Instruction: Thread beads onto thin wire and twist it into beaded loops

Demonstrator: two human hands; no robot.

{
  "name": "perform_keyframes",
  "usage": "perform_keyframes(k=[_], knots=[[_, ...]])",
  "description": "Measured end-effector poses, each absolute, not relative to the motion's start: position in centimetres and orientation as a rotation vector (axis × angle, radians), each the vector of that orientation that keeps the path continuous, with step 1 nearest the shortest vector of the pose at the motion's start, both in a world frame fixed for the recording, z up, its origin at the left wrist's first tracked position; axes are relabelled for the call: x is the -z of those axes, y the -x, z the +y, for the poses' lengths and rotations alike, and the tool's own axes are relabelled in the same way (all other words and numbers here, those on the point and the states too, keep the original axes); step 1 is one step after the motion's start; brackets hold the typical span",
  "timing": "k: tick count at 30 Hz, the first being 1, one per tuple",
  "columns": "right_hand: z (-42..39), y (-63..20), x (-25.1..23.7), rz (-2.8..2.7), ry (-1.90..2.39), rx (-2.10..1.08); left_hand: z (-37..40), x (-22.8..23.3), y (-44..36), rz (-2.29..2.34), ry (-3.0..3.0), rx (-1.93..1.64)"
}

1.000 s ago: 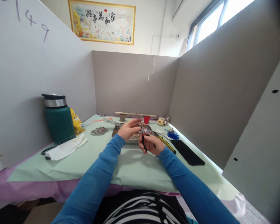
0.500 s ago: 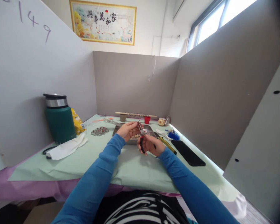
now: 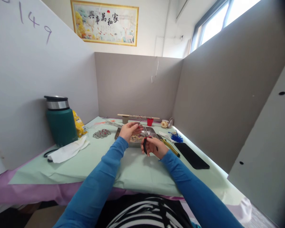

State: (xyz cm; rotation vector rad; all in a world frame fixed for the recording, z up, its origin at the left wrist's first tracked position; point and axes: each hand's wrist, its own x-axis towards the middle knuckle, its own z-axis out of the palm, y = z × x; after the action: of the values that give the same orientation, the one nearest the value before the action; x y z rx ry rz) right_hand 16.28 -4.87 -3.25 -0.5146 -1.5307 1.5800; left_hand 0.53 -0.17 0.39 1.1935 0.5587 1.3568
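My right hand (image 3: 155, 147) is closed around the dark handles of a pair of pliers (image 3: 145, 145), whose slim metal jaws point up and away from me. To its left, my left hand (image 3: 130, 131) pinches a small dark piece with a reddish bit at the fingertips; it is too small to make out. A little space separates the plier tips from those fingertips. Beneath and behind both hands lies a metal tray (image 3: 136, 145) holding many small gold-coloured and other beads, partly hidden by the hands.
A stick strung with beads (image 3: 139, 116) spans a brown cup (image 3: 125, 119) and a red cup (image 3: 150, 121). Left are a chain pile (image 3: 101, 133), a white cloth (image 3: 67, 151) and a green bottle (image 3: 61, 123). Right lie yellow-handled pliers (image 3: 172, 148), a black phone (image 3: 191, 155) and a blue tassel (image 3: 176, 136).
The plier jaws have moved right, away from my left fingertips. My left hand has shifted slightly left and up, still pinching the small piece.
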Motion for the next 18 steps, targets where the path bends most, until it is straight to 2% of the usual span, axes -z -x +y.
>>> perform_keyframes(k=[8,18], knots=[[-4.7,-16.01,3.54,-1.579,0.629,-1.483,-0.13,-0.32,-0.11,0.532,-1.196,-1.295],[-4.67,-16.19,3.34,-1.648,0.862,-1.3,0.02,0.21,-0.95,0.807,-1.752,-1.546]])
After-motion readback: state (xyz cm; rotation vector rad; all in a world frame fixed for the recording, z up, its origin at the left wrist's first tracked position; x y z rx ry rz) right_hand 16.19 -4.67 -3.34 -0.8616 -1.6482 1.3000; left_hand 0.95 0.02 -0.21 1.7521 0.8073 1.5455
